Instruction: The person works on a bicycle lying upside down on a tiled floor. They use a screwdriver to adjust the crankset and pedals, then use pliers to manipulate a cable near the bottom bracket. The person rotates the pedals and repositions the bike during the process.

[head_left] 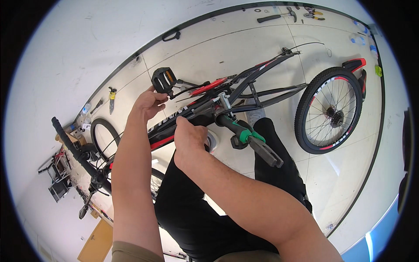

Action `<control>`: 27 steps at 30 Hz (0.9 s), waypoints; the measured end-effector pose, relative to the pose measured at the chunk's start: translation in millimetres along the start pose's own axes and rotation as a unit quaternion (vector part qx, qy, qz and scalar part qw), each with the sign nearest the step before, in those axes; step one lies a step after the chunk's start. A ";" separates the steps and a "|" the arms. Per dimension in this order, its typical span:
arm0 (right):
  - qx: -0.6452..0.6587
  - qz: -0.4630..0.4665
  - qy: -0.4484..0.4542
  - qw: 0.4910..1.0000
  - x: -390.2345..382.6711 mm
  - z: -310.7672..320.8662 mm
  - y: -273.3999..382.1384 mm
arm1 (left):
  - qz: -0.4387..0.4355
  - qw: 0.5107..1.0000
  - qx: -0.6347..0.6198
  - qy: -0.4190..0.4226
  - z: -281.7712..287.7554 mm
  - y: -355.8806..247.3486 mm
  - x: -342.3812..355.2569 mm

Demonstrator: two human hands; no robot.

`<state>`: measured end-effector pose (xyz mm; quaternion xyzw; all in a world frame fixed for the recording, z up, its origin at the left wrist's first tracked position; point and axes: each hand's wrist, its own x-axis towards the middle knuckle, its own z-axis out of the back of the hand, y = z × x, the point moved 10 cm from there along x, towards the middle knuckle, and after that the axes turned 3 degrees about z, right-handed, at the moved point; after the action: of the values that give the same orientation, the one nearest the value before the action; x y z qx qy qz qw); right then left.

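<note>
My left hand (150,105) has its fingers curled at the lower end of a black pedal (163,79) with orange reflector, on a crank beside a red chain guard (209,86). My right hand (188,137) is closed against the lower side of the black-and-red bicycle frame (161,142), its fingertips hidden. Right of it, a green-and-black tool (256,144) with long grey jaws or handles lies against the frame, near a silver fitting (224,101). The drop-style handlebar (65,135) with levers is at the left.
A detached wheel (329,111) lies at right beside red-and-black parts (353,64). A hammer (275,17), pliers (313,16) and a yellow tool (111,99) lie along the wall. My legs are beneath the frame. Stacked chairs (56,179) and another wheel (104,131) are at left.
</note>
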<state>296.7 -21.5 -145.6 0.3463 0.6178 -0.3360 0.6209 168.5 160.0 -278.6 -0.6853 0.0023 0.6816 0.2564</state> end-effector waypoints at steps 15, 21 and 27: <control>0.015 0.004 0.004 1.000 6.5 -3.0 -4.8 | -0.030 0.999 0.033 0.014 -2.5 -0.3 9.3; 0.021 0.012 0.008 1.000 8.2 -3.4 -4.8 | -0.039 0.998 0.023 -0.054 0.8 -1.9 2.9; 0.027 0.005 -0.005 1.000 9.2 -2.1 -5.9 | -0.026 0.999 0.032 -0.003 -6.1 -3.0 5.5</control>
<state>290.7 -22.8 -154.9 0.3645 0.6034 -0.3514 0.6161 175.7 162.3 -283.1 -0.6746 0.0059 0.6762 0.2960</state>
